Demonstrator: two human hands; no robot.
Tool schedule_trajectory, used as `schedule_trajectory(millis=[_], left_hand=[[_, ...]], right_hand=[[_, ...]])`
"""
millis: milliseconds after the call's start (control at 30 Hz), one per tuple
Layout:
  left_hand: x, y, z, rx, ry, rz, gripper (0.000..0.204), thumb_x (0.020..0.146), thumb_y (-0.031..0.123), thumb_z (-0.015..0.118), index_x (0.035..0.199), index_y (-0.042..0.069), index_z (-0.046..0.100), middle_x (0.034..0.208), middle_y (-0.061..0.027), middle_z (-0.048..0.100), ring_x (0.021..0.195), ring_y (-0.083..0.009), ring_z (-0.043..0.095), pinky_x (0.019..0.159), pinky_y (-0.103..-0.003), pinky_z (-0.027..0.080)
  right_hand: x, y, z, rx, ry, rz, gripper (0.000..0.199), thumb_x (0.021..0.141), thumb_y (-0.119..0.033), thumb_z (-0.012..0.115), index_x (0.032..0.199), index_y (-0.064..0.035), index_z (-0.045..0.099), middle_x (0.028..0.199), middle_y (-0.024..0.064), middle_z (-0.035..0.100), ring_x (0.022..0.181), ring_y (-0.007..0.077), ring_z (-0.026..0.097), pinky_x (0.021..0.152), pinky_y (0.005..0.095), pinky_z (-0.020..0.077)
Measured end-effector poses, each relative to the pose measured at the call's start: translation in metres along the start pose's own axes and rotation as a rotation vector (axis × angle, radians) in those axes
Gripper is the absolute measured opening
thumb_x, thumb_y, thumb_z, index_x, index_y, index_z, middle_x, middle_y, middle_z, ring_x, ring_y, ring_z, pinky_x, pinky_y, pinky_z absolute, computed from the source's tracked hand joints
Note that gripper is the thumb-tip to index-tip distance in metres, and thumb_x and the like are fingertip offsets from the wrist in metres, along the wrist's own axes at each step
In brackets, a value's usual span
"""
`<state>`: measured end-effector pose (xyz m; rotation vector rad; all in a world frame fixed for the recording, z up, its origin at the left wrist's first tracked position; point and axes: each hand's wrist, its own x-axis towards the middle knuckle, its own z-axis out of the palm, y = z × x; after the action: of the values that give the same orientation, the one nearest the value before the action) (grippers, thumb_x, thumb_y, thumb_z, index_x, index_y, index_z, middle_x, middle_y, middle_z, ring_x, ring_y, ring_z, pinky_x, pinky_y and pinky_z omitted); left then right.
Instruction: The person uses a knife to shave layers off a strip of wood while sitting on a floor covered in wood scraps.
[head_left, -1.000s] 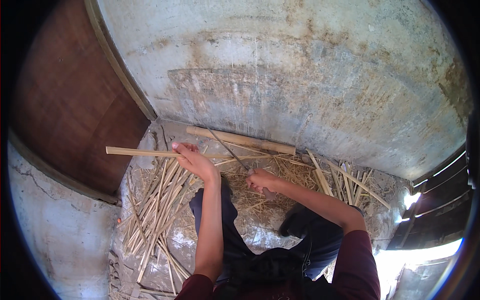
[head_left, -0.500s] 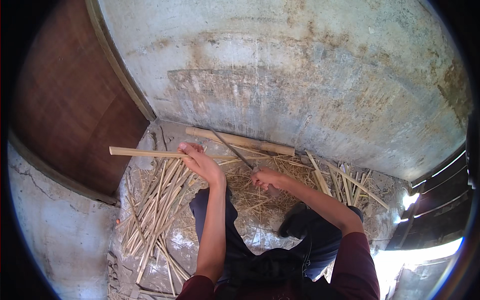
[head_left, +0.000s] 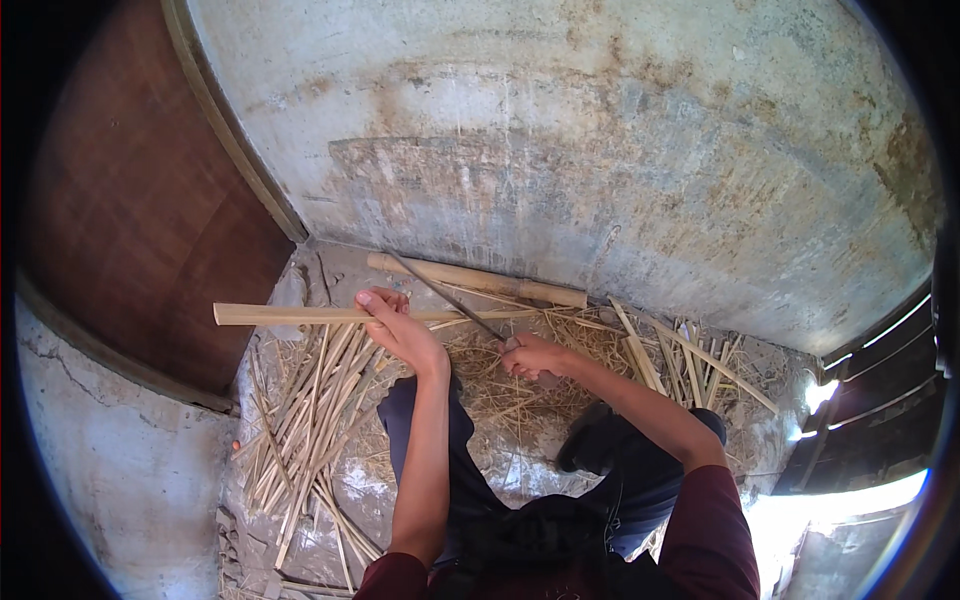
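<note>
My left hand is closed on a long, pale bamboo strip, held nearly level. Its broad end sticks out to the left, and its thin end runs right toward the blade. In my right hand is the handle of a long, dark knife, its narrow blade slanting up and to the left. The blade crosses the line of the strip; I cannot tell whether they touch. Beneath my hands, straw-like shavings cover the ground between my legs.
Many split bamboo strips lie heaped on the left. A whole bamboo pole rests along the foot of the stained wall. More split pieces lie at the right. A brown door panel stands at far left.
The knife blade has swung left and flatter in my right hand. The bamboo strip has rolled slightly, showing more of its broad face, while my left hand keeps its grip.
</note>
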<state>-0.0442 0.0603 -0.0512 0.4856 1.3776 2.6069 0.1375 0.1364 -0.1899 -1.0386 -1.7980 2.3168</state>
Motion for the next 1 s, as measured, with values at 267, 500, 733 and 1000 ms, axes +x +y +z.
schedule_trajectory(millis=[267, 500, 733, 1000], left_hand=[[-0.007, -0.004, -0.002, -0.007, -0.045, 0.006, 0.050, 0.116, 0.045, 0.041, 0.079, 0.013, 0.031, 0.074, 0.0034, 0.030, 0.070, -0.0101, 0.030, 0.066, -0.030, 0.029], [-0.002, 0.001, -0.006, -0.043, -0.115, -0.006, 0.047, 0.116, 0.043, 0.040, 0.081, 0.013, 0.031, 0.074, 0.0028, 0.028, 0.071, -0.0111, 0.029, 0.068, -0.031, 0.029], [-0.001, -0.007, -0.017, -0.115, -0.166, 0.001, 0.047, 0.115, 0.042, 0.042, 0.080, 0.013, 0.030, 0.075, 0.0028, 0.029, 0.072, -0.0111, 0.027, 0.068, -0.031, 0.028], [-0.004, -0.001, -0.012, -0.092, -0.132, 0.002, 0.047, 0.114, 0.042, 0.043, 0.078, 0.013, 0.033, 0.072, 0.0027, 0.031, 0.069, -0.0111, 0.029, 0.067, -0.031, 0.029]], right_hand=[[0.007, 0.066, -0.065, -0.251, 0.333, 0.082, 0.011, 0.082, -0.013, 0.068, 0.077, -0.0034, 0.066, 0.066, 0.0046, 0.060, 0.049, 0.0117, 0.051, 0.044, 0.0304, 0.0375], [-0.108, 0.023, -0.121, -0.796, 0.697, -0.114, 0.030, 0.081, -0.031, 0.067, 0.083, -0.0011, 0.071, 0.084, 0.0226, 0.071, 0.077, 0.0403, 0.068, 0.072, 0.0487, 0.0532], [-0.314, 0.066, -0.131, -0.977, 1.247, -0.064, 0.034, 0.079, -0.026, 0.074, 0.098, 0.0017, 0.070, 0.095, 0.0299, 0.070, 0.093, 0.0490, 0.068, 0.081, 0.0519, 0.0537], [-0.378, 0.338, -0.043, -0.671, 1.606, 0.409, 0.037, 0.085, -0.034, 0.076, 0.090, 0.0028, 0.071, 0.084, 0.0309, 0.070, 0.084, 0.0481, 0.072, 0.072, 0.0541, 0.0538]])
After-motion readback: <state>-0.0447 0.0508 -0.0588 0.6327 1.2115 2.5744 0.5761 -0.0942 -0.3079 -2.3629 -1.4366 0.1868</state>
